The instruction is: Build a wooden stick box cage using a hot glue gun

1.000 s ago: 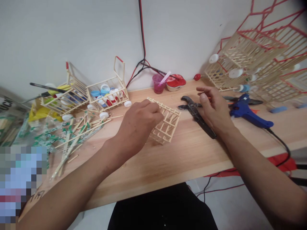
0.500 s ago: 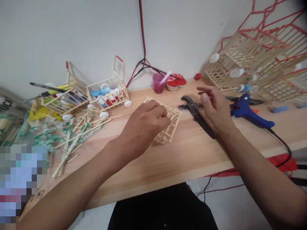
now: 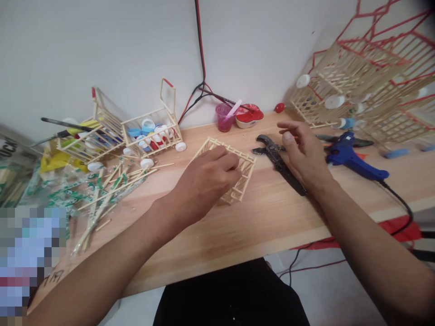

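Note:
My left hand (image 3: 212, 176) is closed over a small basket frame of thin wooden sticks (image 3: 246, 174), which stands on the table. Its thumb and fingers are pinched together above the frame's middle. Whatever sits between the fingertips is hidden. My right hand (image 3: 302, 154) is raised with fingers apart and loosely bent, holding nothing. Just left of it lies a pair of black cutters (image 3: 280, 165) with a hooked blade. A blue glue gun (image 3: 356, 158) rests on the right, near that hand's wrist.
Two stick carts with bottle-cap wheels (image 3: 151, 138) (image 3: 90, 140) hold coloured caps at the back left. Loose sticks and wrappers (image 3: 102, 194) lie in front. A pink cup (image 3: 224, 118) and a red paint dish (image 3: 249, 117) stand by the wall. Red-trimmed carts (image 3: 370, 81) are stacked right.
My left hand has shifted slightly down over the stick frame, and more of the frame's far side shows. My right hand keeps nearly the same pose.

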Tool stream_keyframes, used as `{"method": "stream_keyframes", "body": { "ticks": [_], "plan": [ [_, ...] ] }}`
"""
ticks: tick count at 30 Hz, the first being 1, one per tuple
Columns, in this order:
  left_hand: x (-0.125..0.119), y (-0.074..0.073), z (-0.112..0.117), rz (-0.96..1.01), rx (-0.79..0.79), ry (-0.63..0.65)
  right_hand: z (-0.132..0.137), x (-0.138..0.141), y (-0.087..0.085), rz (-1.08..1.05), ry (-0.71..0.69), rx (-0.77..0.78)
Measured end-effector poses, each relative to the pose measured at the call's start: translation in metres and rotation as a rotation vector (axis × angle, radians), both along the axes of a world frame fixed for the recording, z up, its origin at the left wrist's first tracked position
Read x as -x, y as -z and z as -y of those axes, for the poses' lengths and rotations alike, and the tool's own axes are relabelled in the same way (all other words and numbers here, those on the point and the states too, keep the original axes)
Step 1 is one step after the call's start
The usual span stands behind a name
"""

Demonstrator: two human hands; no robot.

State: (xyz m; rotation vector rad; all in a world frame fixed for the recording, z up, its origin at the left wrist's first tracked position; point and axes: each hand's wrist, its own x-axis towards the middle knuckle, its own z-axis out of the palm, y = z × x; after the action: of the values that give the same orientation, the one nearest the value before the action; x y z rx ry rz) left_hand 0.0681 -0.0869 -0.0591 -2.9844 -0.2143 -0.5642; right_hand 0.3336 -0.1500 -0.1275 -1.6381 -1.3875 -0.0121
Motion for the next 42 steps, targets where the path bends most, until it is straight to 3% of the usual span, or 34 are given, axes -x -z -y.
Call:
{"method": "stream_keyframes", "body": {
  "ticks": [11, 15, 19, 25, 31, 42],
  "plan": [
    [-0.001, -0.002, 0.002, -0.033, -0.047, -0.016, -0.001, -0.002, 0.002, 0.012, -0.006, -0.008],
    [0.001, -0.003, -0.002, 0.064, -0.002, -0.034, 0.0, 0.0, -0.001, 0.013, -0.007, -0.019],
    [0.01, -0.014, -0.009, 0.18, 0.06, -0.091, 0.004, 0.004, -0.01, 0.057, -0.026, -0.067],
    [0.023, -0.03, -0.021, 0.136, 0.094, -0.224, 0.024, 0.021, -0.026, 0.241, -0.127, -0.169],
    [0.022, -0.025, -0.033, 0.102, 0.22, -0.221, 0.051, 0.05, -0.028, 0.482, -0.345, -0.153],
    [0.027, -0.024, -0.039, 0.133, 0.303, -0.227, 0.051, 0.07, -0.023, 0.513, -0.416, -0.108]
  ]
}}
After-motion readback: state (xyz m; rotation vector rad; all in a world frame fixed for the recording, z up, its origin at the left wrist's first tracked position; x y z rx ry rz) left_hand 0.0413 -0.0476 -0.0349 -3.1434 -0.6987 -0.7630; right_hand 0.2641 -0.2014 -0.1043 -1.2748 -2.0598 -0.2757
